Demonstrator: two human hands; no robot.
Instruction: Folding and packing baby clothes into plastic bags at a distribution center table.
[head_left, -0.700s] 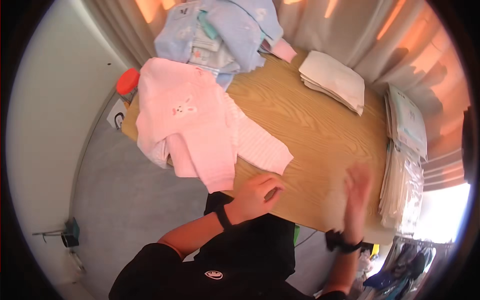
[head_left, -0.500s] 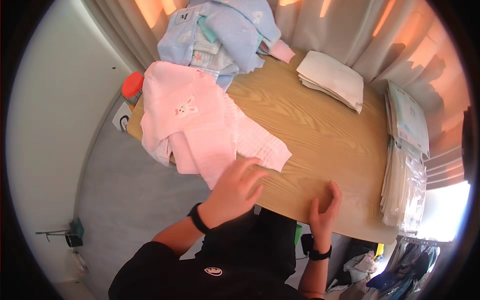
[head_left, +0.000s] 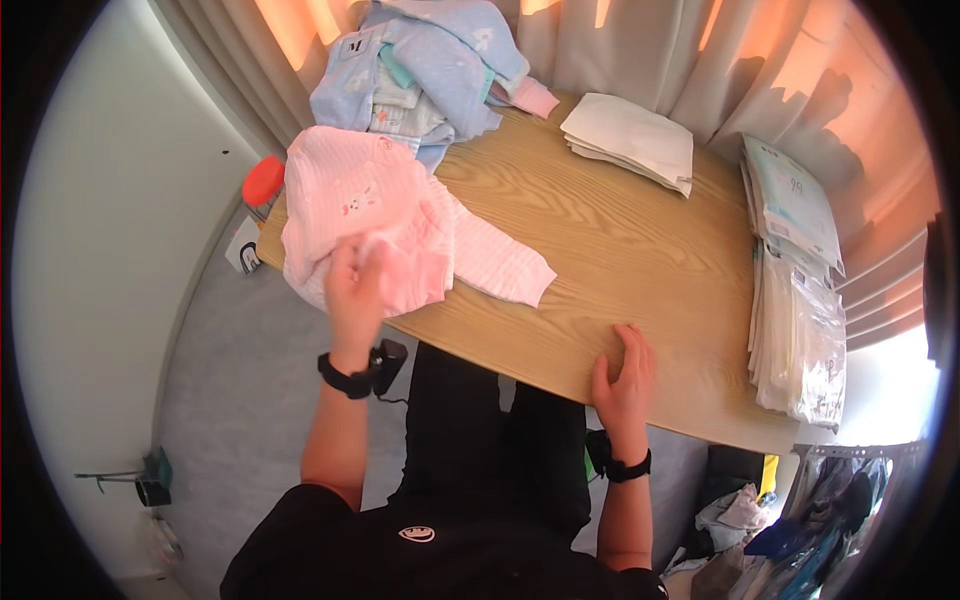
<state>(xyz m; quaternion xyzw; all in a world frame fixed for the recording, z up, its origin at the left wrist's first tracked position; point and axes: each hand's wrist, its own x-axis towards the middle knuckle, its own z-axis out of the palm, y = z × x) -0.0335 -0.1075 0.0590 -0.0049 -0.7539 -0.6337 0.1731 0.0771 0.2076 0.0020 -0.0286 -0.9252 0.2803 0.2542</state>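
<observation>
At the table's left front edge lies a pink long-sleeved child's top (head_left: pixel 365 195) with a small rabbit on its front. One striped sleeve (head_left: pixel 500 262) stretches across the wood toward the right. My left hand (head_left: pixel 355 290) is closed on the top's lower part, where the pink cloth bunches up; its fingertips are blurred and partly hidden in the folds. My right hand (head_left: pixel 624 378) rests on the front edge of the table, holding nothing, with the thumb apart from the fingers.
A heap of pale blue clothes (head_left: pixel 420 80) sits behind the top. White flat packages (head_left: pixel 632 140) lie at the back of the wooden table (head_left: pixel 600 250). Stacked plastic-wrapped packages (head_left: pixel 795 300) line its right side. A red-lidded container (head_left: pixel 263 182) stands beyond the left edge.
My left hand has moved left and farther in, onto the top. The lower pink cloth that hung over the edge is now drawn up and bunched. My right hand has come down onto the table edge.
</observation>
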